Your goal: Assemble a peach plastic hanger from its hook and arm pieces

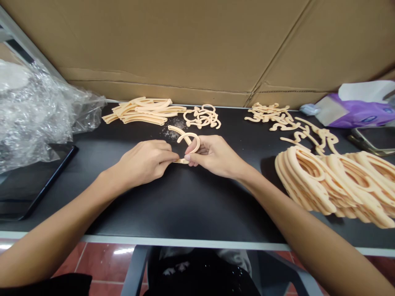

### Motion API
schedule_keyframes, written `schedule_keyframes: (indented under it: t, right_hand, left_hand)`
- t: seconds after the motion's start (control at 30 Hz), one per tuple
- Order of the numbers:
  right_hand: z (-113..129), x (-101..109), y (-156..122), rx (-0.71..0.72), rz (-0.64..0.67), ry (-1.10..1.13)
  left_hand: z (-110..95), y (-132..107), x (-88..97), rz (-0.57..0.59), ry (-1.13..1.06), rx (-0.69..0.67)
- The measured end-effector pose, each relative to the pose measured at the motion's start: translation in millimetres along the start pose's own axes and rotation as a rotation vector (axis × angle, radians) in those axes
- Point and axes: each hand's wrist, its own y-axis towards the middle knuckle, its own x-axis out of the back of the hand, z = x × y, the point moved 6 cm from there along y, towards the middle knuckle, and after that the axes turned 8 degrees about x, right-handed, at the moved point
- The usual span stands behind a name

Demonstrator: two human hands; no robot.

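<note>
At the middle of the black table, my right hand (216,155) pinches a cream, hook-shaped plastic piece (196,142) that curls up over its fingers. My left hand (147,161) is closed on a short cream strip (181,161), with most of it hidden under the fingers. The hook's lower end meets or nearly meets this strip at my right thumb; I cannot tell whether they are joined. Just behind lies another cream strip (176,130), partly covered by the hook. Beyond it are straight cream strips (145,110) and a heap of small hooks (203,117).
Stacked cream hanger-shaped parts (321,176) stand at the right, with curly cream pieces (277,115) behind. A purple tissue pack (354,109) and a phone (375,139) lie far right. Clear plastic wrap (40,107) and a dark tablet (37,181) occupy the left. Cardboard (185,45) walls the back.
</note>
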Motion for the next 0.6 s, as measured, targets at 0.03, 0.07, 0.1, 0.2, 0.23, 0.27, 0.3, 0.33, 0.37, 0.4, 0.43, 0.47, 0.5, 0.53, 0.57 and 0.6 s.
schedule_keyframes:
  t: [0.03,0.07,0.1,0.2,0.23,0.27,0.3,0.33,0.37,0.4,0.43,0.47,0.5,0.53,0.57,0.6]
  right_hand:
    - [0,-1,0,0.002,0.003,-0.017]
    - [0,-1,0,0.004,0.005,-0.032]
    - [0,-2,0,0.009,0.006,-0.046]
    - [1,-4,0,0.022,-0.009,-0.088]
    - [2,-5,0,0.027,-0.020,-0.106]
    - [2,-6,0,0.034,-0.034,-0.125]
    - [3,-7,-1,0.046,-0.050,-0.145]
    - [4,-7,-1,0.065,-0.067,-0.169]
    - [5,-8,-1,0.092,-0.083,-0.195]
    - [6,-9,0,0.122,-0.092,-0.220]
    - [7,-9,0,0.152,-0.095,-0.243]
    - [8,-10,0,0.176,-0.091,-0.259]
    - [8,-11,0,0.190,-0.081,-0.266]
    - [7,-11,1,0.195,-0.069,-0.264]
    - [7,-11,1,0.196,-0.059,-0.258]
    - [6,-11,1,0.196,-0.054,-0.252]
  left_hand:
    - [-1,0,0.0,0.000,0.012,-0.005]
    - [-1,0,0.1,0.001,0.020,-0.009]
    - [-1,0,0.4,0.000,0.026,-0.011]
    - [-1,0,1.4,-0.005,0.046,-0.013]
    - [-1,0,1.5,-0.003,0.057,-0.010]
    - [0,0,1.4,0.002,0.069,-0.005]
    - [0,0,1.0,0.011,0.079,0.003]
    - [1,0,0.7,0.019,0.083,0.013]
    - [2,0,0.6,0.027,0.083,0.022]
    - [2,0,0.6,0.031,0.079,0.030]
    - [2,-1,0.9,0.034,0.072,0.037]
    - [2,-1,1.3,0.036,0.065,0.044]
    - [2,-1,2.0,0.036,0.059,0.052]
    - [1,-1,2.6,0.037,0.055,0.061]
    - [1,-2,3.2,0.038,0.052,0.071]
    - [1,-2,3.8,0.037,0.050,0.080]
